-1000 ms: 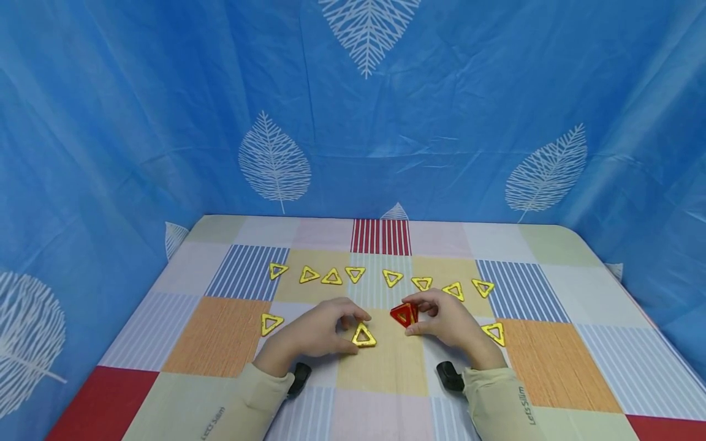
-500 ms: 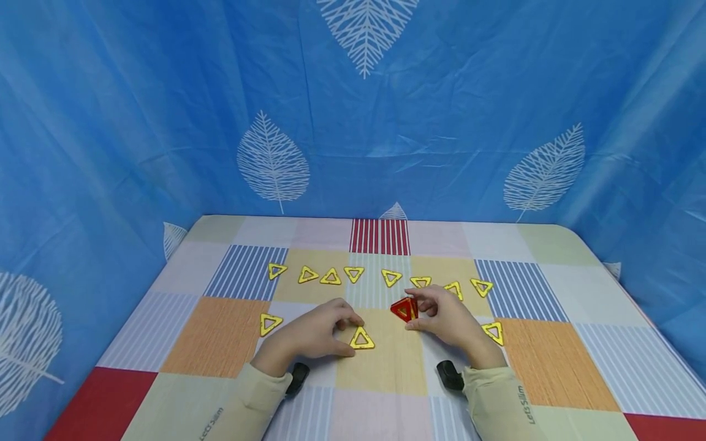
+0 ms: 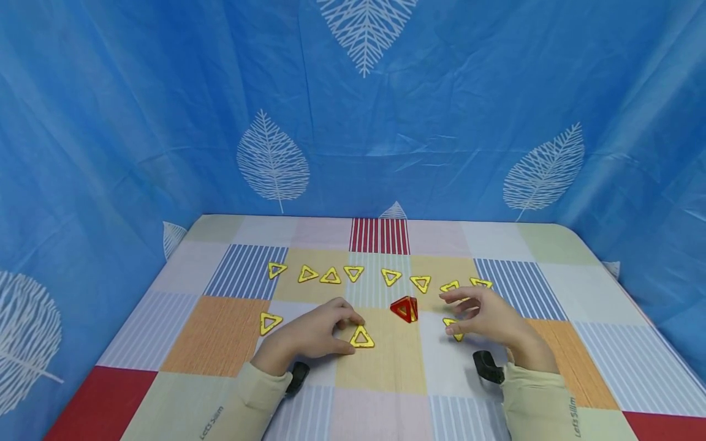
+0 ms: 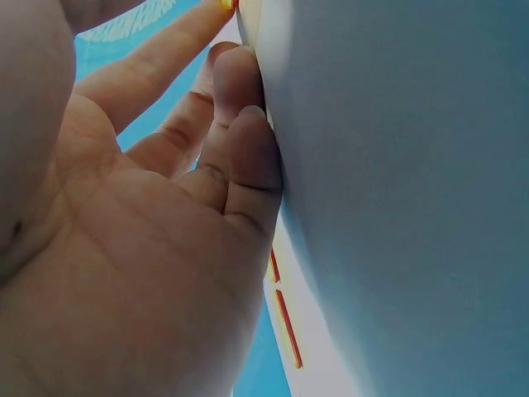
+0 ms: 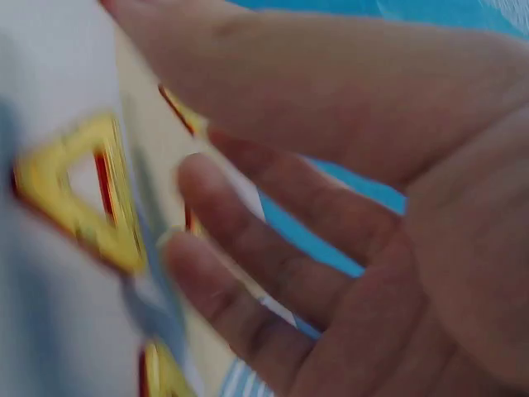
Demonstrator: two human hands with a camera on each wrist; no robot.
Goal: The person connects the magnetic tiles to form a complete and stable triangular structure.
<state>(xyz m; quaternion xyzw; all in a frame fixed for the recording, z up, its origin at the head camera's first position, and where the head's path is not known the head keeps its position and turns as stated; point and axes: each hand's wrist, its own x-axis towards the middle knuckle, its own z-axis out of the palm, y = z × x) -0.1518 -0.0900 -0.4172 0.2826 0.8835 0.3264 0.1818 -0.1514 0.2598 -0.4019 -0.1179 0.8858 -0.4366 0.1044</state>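
My left hand pinches a yellow triangular magnetic tile between thumb and forefinger; it lies flat on the table. In the left wrist view, just a yellow corner shows at the forefinger's tip, and the other fingers are curled near the tabletop. A red and yellow pyramid of triangular tiles stands untouched between the hands. My right hand, holding nothing, hovers with loosely bent, parted fingers over another yellow triangle tile. The right wrist view shows a yellow triangle beyond the fingers, somewhat blurred.
Several yellow triangle tiles, such as this one, form a row at the back. One lone tile lies left of the left hand. A patchwork cloth covers the table; a blue leaf-print curtain surrounds its back and sides.
My right hand has let go of the red pyramid and moved right, uncovering a yellow tile. The pyramid stays in place. My left hand has barely moved.
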